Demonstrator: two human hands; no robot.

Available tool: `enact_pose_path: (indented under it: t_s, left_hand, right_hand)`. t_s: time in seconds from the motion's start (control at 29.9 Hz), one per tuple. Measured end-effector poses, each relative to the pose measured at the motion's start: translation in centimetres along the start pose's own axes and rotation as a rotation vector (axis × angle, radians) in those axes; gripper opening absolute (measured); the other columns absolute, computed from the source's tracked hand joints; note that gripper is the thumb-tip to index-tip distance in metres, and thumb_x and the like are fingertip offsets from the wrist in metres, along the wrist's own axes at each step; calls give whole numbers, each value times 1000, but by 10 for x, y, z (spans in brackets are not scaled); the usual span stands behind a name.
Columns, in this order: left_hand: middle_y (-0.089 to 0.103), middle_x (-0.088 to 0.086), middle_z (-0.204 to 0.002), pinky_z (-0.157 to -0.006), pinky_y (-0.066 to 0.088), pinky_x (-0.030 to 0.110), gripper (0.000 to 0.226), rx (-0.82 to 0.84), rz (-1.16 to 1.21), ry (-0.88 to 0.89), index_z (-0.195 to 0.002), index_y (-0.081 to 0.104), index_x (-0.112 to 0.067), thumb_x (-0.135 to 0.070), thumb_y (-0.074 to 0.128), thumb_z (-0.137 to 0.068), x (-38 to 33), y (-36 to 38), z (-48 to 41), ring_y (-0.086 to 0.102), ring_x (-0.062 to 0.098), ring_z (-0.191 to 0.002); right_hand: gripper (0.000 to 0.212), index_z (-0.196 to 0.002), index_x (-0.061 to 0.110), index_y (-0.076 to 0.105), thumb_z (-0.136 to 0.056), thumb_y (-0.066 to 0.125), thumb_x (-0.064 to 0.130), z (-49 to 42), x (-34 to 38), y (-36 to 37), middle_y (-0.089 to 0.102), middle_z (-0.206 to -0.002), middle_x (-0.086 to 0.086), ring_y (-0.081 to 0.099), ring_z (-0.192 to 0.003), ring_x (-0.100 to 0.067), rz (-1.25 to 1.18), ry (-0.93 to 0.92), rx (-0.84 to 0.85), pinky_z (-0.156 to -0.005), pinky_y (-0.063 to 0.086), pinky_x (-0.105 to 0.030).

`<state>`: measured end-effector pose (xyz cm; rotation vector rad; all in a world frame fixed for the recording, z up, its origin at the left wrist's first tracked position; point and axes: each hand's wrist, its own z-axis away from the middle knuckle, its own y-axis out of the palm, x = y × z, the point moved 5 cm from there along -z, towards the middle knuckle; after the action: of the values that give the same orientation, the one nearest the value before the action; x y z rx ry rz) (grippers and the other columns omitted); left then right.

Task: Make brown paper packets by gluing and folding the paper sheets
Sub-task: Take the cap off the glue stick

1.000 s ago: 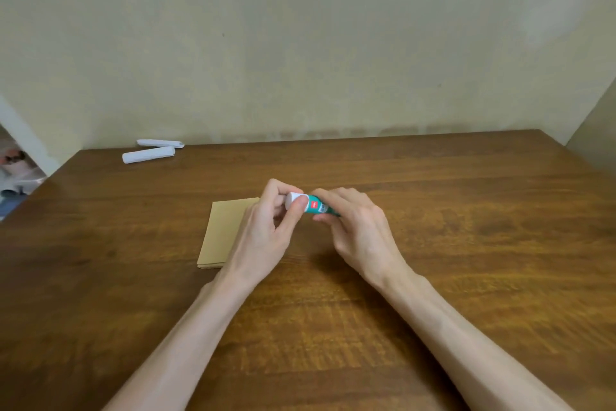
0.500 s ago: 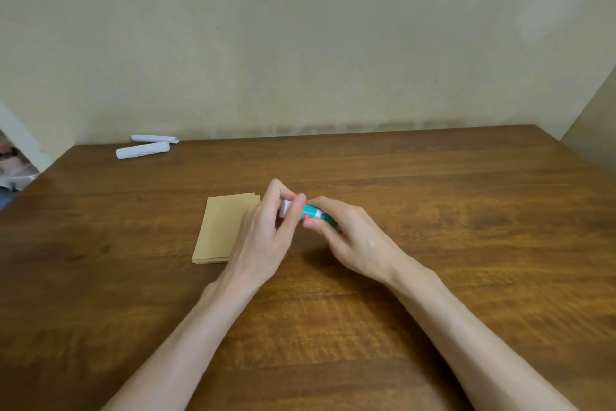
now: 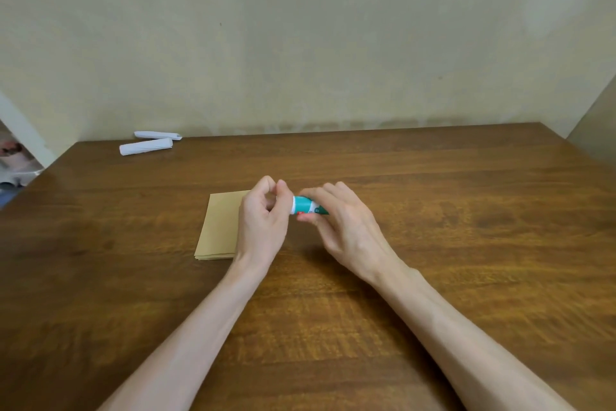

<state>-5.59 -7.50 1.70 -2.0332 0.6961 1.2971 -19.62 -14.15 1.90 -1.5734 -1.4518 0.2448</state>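
A small stack of brown paper sheets (image 3: 220, 227) lies flat on the wooden table (image 3: 466, 210), partly covered by my left hand. My right hand (image 3: 346, 227) holds a green and white glue stick (image 3: 306, 205) above the table, its white end pointing left. My left hand (image 3: 263, 220) pinches at that end with thumb and fingers; the cap itself is hidden inside the fingers.
Two rolled white papers (image 3: 146, 145) lie at the table's far left corner, close to the wall. Beyond the left edge of the table some clutter (image 3: 13, 160) shows on the floor. A wall stands close to the table's far right corner.
Both hands have shifted slightly. More of the glue stick's green body shows now between the hands, and my left fingers have curled tighter around its white end.
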Motion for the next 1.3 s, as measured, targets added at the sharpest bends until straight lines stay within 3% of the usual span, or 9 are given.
enact_pose_path:
  t_s: [0.17, 0.3, 0.37, 0.43, 0.57, 0.8, 0.9, 1.07, 1.3]
  left_hand:
    - [74, -4, -97, -71, 59, 23, 27, 155, 175, -28, -112, 62, -17, -39, 63, -97, -2, 0, 8, 73, 12, -91]
    - [68, 0, -122, -91, 58, 29, 59, 272, 218, -38, -143, 54, -26, -36, 73, -88, 1, 4, 7, 68, 12, -113]
    - [68, -7, -129, -98, 56, 32, 60, 323, 107, 24, -140, 59, -29, -36, 79, -83, 2, 6, 6, 64, 10, -121]
    - [70, -15, -129, -100, 56, 27, 60, 343, 20, 40, -136, 63, -31, -38, 80, -79, -1, 7, 6, 64, 1, -121]
    - [72, -20, -123, -97, 58, 31, 53, 306, -72, 33, -134, 68, -32, -36, 78, -82, 1, 2, 6, 67, -1, -116]
    - [67, -21, -119, -92, 53, 23, 30, 428, -248, 153, -127, 63, -33, -32, 68, -97, -1, 13, 16, 61, -2, -114]
    - [65, -17, -119, -89, 55, 27, 40, 485, -205, 146, -130, 59, -29, -46, 61, -94, -4, 20, 21, 63, 5, -112]
    - [69, -12, -112, -84, 52, 22, 33, 518, -142, 136, -131, 63, -22, -34, 56, -102, -4, 19, 16, 67, 9, -106]
    - [69, -20, -102, -83, 49, 23, 27, 650, -88, 118, -125, 65, -24, -36, 52, -104, -9, 15, 11, 65, 6, -97]
  right_hand:
    - [29, -130, 23, 68, -104, 64, 38, 0, -4, 0, 58, -114, 9, 49, -107, -8, -148, 98, -20, -94, 45, -27]
    - [22, -121, 19, 75, -103, 70, 30, -4, -17, -10, 64, -89, -2, 59, -82, -14, -520, 320, -99, -74, 47, -30]
    - [18, -116, 13, 74, -103, 70, 23, -3, -17, -12, 77, -94, -9, 72, -88, -28, -649, 332, -66, -81, 58, -40]
    - [18, -116, 8, 75, -102, 71, 19, -1, -14, -11, 81, -100, -6, 77, -94, -22, -675, 330, -11, -86, 60, -30]
    - [31, -102, 16, 77, -105, 61, 42, 2, -17, -14, 79, -82, -6, 75, -73, -17, -721, 492, 17, -70, 57, -28]
    - [63, -63, 16, 59, -100, 54, 67, 3, -20, -15, 58, -55, 0, 53, -52, -15, -236, 471, -91, -58, 46, -42]
    - [61, -57, 13, 60, -101, 58, 54, 2, -19, -16, 56, -50, -1, 50, -46, -17, -275, 444, -156, -54, 43, -42]
    - [61, -53, 7, 43, -101, 58, 41, -2, -17, -17, 39, -48, -6, 34, -48, -11, -380, 369, -151, -51, 31, -39]
    - [59, -52, 20, 40, -106, 61, 30, -4, -17, -19, 37, -48, 14, 33, -46, -7, -375, 279, -133, -51, 28, -28]
